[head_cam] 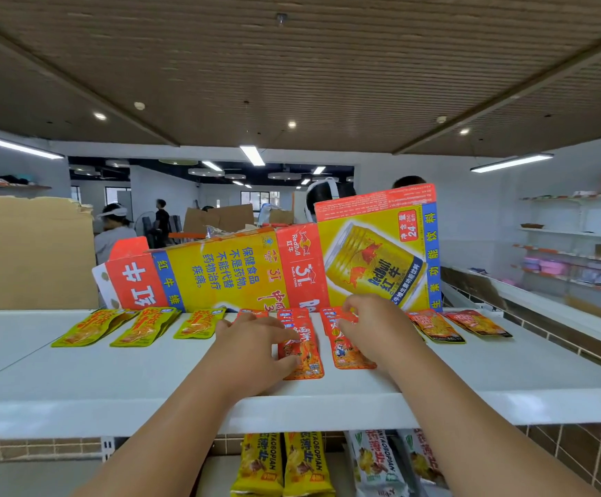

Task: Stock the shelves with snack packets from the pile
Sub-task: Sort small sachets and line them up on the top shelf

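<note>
Top-shelf stocking, head view. On the white top shelf [471,371] flat packets lie in a row across the shelf, in front of a flattened red-and-yellow drink carton [256,270] that stands on edge behind them. From the left the row runs: yellow-green flat snack packets [137,328], then two red stacks, then orange-and-black flat snack packets [435,326].

The left hand [256,347] rests on the left stack of red foil snack packets [308,356]. Its fingers [281,356] are nearly straight and laid across the stack's left edge, pressing, with nothing enclosed. The right hand [369,326] covers the far end of the right stack of red foil snack packets [351,355]. Its fingers [354,304] curl down over that end and red foil shows between them, which reads as a grip.

Both stacks lie with their long axis front to back, pointing from the shelf lip toward the carton, and they sit just beside each other without clear overlap. Their near ends project closer to the lip than those of the neighbouring packets. Each hand is directly on its own stack, so neither is nearer. The likely next move is a push away from the body, along the long axis, to square the stacks with the row. The supply pile is out of view.
</note>
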`<state>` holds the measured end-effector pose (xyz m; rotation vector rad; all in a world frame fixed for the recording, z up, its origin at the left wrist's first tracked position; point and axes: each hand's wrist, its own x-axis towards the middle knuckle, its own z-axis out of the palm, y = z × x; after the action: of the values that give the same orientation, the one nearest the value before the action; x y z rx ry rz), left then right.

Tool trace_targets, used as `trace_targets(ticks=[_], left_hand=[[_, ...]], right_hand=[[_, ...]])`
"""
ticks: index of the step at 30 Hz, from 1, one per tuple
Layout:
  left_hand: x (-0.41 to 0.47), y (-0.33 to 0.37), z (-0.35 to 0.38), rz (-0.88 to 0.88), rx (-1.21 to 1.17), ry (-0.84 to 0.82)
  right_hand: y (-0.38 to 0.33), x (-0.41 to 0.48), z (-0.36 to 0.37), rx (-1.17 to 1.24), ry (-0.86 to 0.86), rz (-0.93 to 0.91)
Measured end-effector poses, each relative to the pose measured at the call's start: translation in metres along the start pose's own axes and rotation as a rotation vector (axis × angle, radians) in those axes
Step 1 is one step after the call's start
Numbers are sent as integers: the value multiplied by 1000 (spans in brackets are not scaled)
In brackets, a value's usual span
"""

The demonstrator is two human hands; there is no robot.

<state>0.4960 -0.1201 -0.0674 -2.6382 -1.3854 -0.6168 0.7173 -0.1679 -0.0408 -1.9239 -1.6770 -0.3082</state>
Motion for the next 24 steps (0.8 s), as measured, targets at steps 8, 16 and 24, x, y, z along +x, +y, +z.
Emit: trace_targets(ticks=[8, 16, 24], left_hand=[[2, -3, 6, 15, 14, -14], [2, -3, 5, 22, 6, -5], [0, -2, 4, 25, 18, 1]], right_hand=[[-30, 53, 15, 6, -266, -142], [-41, 80, 49, -73, -420, -175], [-42, 79, 58, -62, -374, -112]])
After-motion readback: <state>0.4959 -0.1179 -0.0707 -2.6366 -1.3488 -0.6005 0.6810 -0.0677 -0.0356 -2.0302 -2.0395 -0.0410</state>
